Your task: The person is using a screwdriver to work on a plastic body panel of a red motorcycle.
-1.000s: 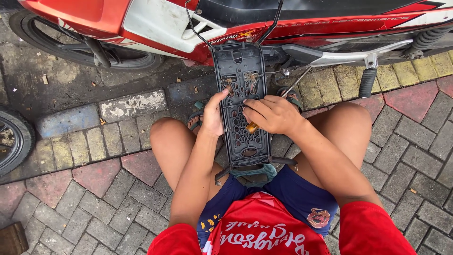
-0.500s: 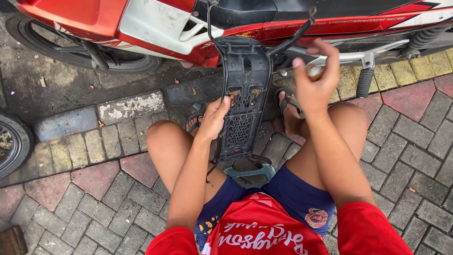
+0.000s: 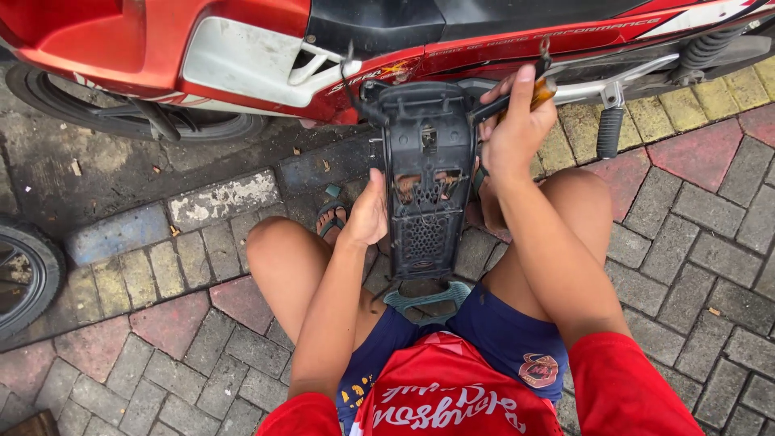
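I am squatting on the brick paving (image 3: 702,266) with a long black plastic panel (image 3: 428,186) standing upright between my knees. My left hand (image 3: 370,216) is pressed against the panel's left edge about halfway down, the fingers curled round the rim and clamped on it, the thumb lying along the front. The perforated grille part of the panel sits just right of those fingers, and its lower end rests below them on a teal plastic stool (image 3: 428,300) under me.

My right hand (image 3: 517,129) is up at the panel's top right corner. Its fingers are closed together around a tool with an orange handle (image 3: 542,90); the handle pokes out past my knuckles, up and to the right. I cannot tell whether the tool's tip touches the panel, since my own fingers hide it. A thin black arm of the panel runs out beneath those fingers toward the right.

Just beyond both hands stands a red motorbike (image 3: 242,40) with a white side cover and black seat, its body running across above my fingertips. The top edge of the panel is just beside the bike's lower bodywork. A black footpeg (image 3: 609,133) hangs down to the right of my right hand, near it but apart. Below my left fingers, my foot in a sandal (image 3: 329,216) shows beside my knee. Far off to the left of my left hand is the edge of another tyre (image 3: 28,278).
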